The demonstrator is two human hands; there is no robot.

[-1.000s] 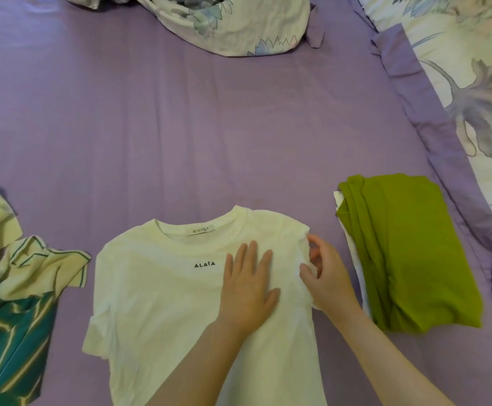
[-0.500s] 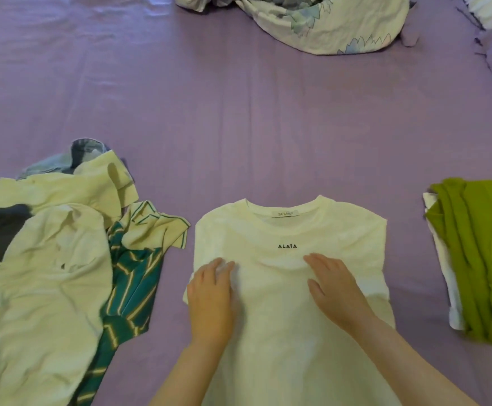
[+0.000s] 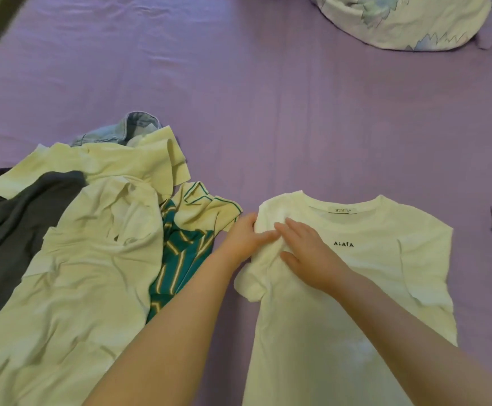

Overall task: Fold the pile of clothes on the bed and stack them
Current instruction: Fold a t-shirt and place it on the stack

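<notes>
Both hands meet at the white T-shirt's (image 3: pixel 356 273) left edge: left hand (image 3: pixel 246 240) grip clamped on it, right hand (image 3: pixel 309 253) flat.

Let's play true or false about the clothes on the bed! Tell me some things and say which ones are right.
1. The white T-shirt says ALAIA on its chest. True.
2. The left hand grips the T-shirt's sleeve edge. True.
3. The right hand is holding the denim garment. False: it presses flat on the white T-shirt.
4. The bedsheet is green. False: it is purple.
5. A teal striped shirt lies in the unfolded pile. True.
</notes>
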